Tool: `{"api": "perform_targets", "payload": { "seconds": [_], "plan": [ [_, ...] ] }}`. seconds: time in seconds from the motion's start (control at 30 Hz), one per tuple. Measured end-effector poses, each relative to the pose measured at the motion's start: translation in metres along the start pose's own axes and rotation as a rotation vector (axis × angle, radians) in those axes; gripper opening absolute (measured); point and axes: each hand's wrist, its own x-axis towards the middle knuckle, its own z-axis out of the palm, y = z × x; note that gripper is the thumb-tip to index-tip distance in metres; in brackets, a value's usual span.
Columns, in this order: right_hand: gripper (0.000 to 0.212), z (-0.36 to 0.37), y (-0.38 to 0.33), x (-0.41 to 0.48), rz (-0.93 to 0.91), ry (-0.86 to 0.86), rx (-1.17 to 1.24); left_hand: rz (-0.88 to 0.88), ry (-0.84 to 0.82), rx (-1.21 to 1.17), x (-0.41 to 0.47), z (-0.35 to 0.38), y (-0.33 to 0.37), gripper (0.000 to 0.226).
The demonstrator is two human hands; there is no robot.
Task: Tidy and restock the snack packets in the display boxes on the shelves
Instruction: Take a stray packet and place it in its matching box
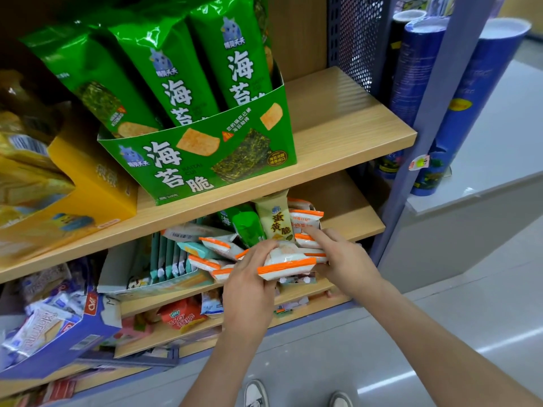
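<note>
Head view of a snack shelf unit. The left hand (249, 289) has its fingers clenched round a white packet with an orange stripe (289, 264), held just in front of the middle shelf (361, 221). The right hand (349, 262) lies beside it, index finger stretched out to touch the upright white-and-orange packets (305, 220) behind; whether its other fingers grasp anything cannot be told. A loose pile of matching packets (216, 245) lies to the left, with a beige packet (274, 218) and a green packet (246, 224) standing behind. On the upper shelf (338, 121), a green display box (205, 160) holds tall green bags (176, 71), beside a yellow box (97, 183). A blue box (58, 342) sits lower left.
</note>
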Motion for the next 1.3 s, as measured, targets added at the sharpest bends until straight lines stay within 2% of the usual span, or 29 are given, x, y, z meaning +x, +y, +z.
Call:
{"api": "perform_targets", "payload": {
  "seconds": [0.17, 0.27, 0.43, 0.5, 0.57, 0.7, 0.83, 1.0, 1.13, 1.2, 1.3],
  "plan": [
    [0.075, 0.007, -0.004, 0.0, 0.026, -0.054, 0.043, -0.062, 0.001, -0.111, -0.012, -0.006, -0.006, 0.047],
    [0.079, 0.019, -0.016, -0.009, 0.044, -0.019, 0.053, -0.076, -0.038, -0.256, -0.012, -0.004, -0.019, 0.045],
    [0.083, 0.044, -0.037, -0.03, 0.093, 0.055, 0.161, -0.024, 0.059, -0.359, -0.007, 0.009, -0.035, 0.034],
    [0.086, 0.034, -0.041, -0.035, 0.103, 0.021, 0.268, -0.017, 0.089, -0.322, -0.006, 0.011, -0.034, 0.042],
    [0.075, 0.009, -0.043, -0.034, 0.119, -0.01, 0.336, -0.016, 0.091, -0.263, -0.007, 0.01, -0.032, 0.053],
    [0.038, -0.033, -0.05, -0.008, 0.169, 0.189, 0.351, 0.046, 0.056, -0.203, -0.01, 0.011, -0.042, 0.041],
    [0.044, -0.033, -0.073, 0.03, 0.095, 0.126, 0.362, 0.029, 0.031, -0.234, -0.014, 0.011, -0.048, 0.052],
    [0.05, -0.02, -0.085, 0.052, 0.14, 0.217, 0.323, 0.033, -0.009, -0.204, -0.013, 0.012, -0.053, 0.054],
    [0.038, -0.022, -0.088, 0.055, 0.051, 0.22, 0.067, 0.071, -0.027, -0.142, -0.011, 0.015, -0.055, 0.063],
    [0.026, -0.025, -0.09, 0.052, -0.011, 0.263, 0.065, 0.085, -0.028, -0.114, -0.007, 0.015, -0.054, 0.057],
    [0.011, -0.021, -0.085, 0.037, -0.196, 0.422, 0.132, 0.092, -0.01, -0.12, -0.001, 0.013, -0.051, 0.048]
  ]
}}
